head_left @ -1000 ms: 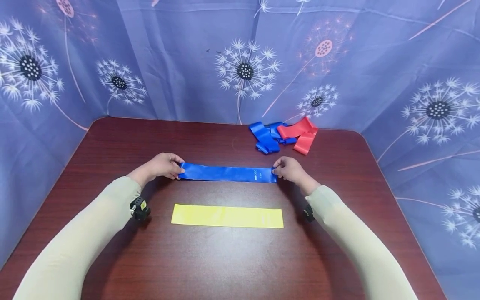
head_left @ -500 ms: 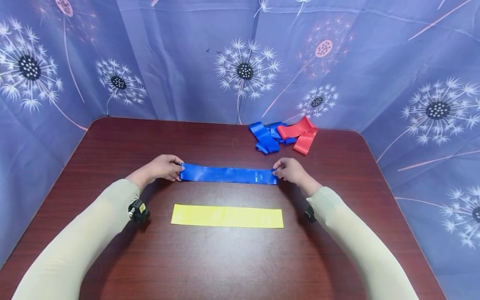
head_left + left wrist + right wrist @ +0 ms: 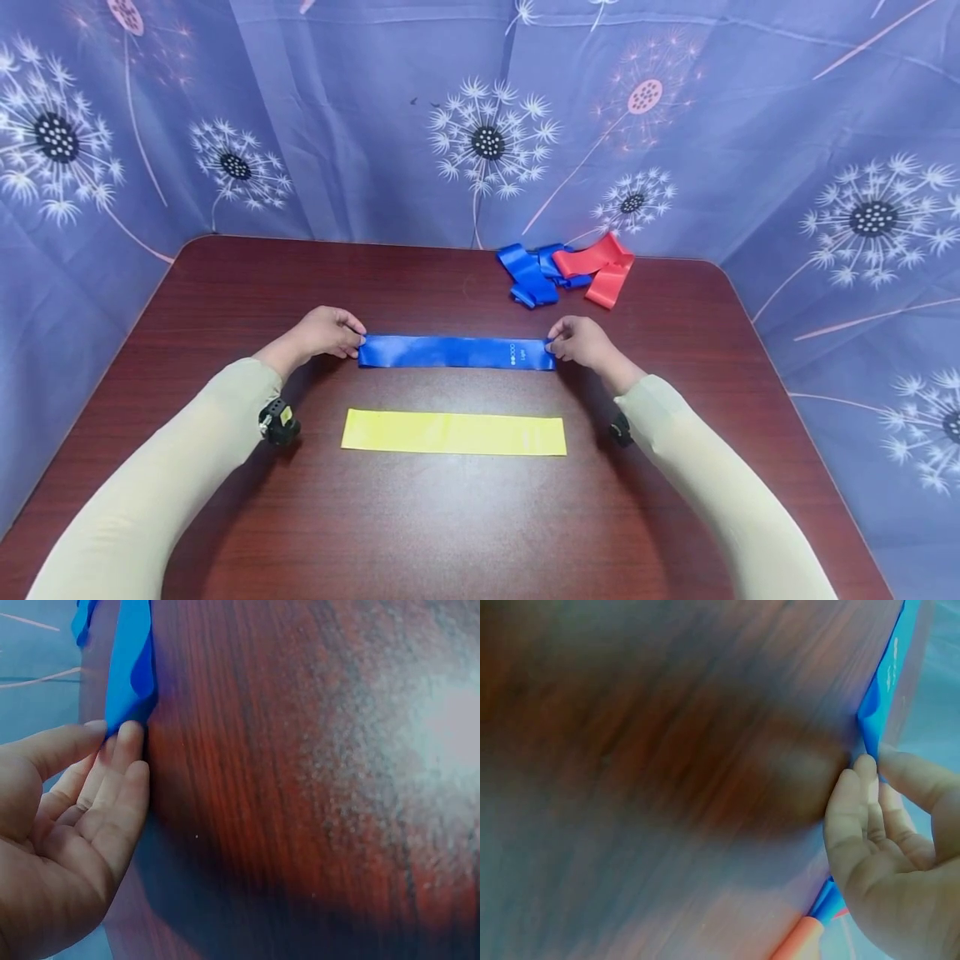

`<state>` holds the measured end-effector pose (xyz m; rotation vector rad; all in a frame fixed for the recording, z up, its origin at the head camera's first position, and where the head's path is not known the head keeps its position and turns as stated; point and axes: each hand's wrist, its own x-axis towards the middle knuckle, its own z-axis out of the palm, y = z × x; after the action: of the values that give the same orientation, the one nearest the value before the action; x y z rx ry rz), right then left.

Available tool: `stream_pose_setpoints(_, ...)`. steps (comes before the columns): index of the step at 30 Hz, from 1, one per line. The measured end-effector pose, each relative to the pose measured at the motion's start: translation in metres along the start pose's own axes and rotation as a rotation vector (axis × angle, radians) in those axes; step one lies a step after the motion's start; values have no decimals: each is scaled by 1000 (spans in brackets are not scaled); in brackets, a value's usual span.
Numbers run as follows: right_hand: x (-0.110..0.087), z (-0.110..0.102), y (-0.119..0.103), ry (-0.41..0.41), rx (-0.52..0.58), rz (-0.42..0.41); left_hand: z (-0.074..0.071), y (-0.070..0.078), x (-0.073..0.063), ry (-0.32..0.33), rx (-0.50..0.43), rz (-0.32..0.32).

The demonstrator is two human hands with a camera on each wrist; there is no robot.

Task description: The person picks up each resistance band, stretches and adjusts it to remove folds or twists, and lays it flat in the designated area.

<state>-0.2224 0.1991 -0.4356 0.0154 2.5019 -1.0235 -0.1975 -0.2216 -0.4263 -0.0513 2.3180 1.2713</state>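
The left hand and the right hand are each pinching one end of a blue band, thumb on one face and fingertips on the other, so neither hand is spreading wide. The band is stretching straight between them, its printed dots and the word "Light" sitting just beside the right hand. Whether its whole length is touching the tabletop is hard to tell; near the left fingers, the left wrist view is showing the material curling into a fold.

Nearer the person than both hands, a yellow band is lying flat and roughly parallel, well apart from the blue one. Beyond the right hand, a loose blue heap is resting with a red band partly over it.

The step in hand seems to be straightening the blue band and laying it out flat. The next move is probably calling for settling both ends evenly, smoothing out that curl by the left fingertips, then loosening both pinches together, without tugging sideways, so that the band is staying in line with the yellow one.
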Motion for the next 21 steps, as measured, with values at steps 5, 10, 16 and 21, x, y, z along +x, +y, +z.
stream_pose_setpoints(5,-5,0,-1,-15,-16,4,-2,-1,-1,-21,25,-3)
stream_pose_setpoints(10,-9,0,0,-26,-21,0,-2,-4,-1,-39,24,-10)
stream_pose_setpoints(16,-15,3,4,-51,-28,0,-1,-8,-6,-50,-8,-35)
stream_pose_setpoints(21,-20,5,5,-55,-19,13,-1,-9,-8,-56,-12,-31)
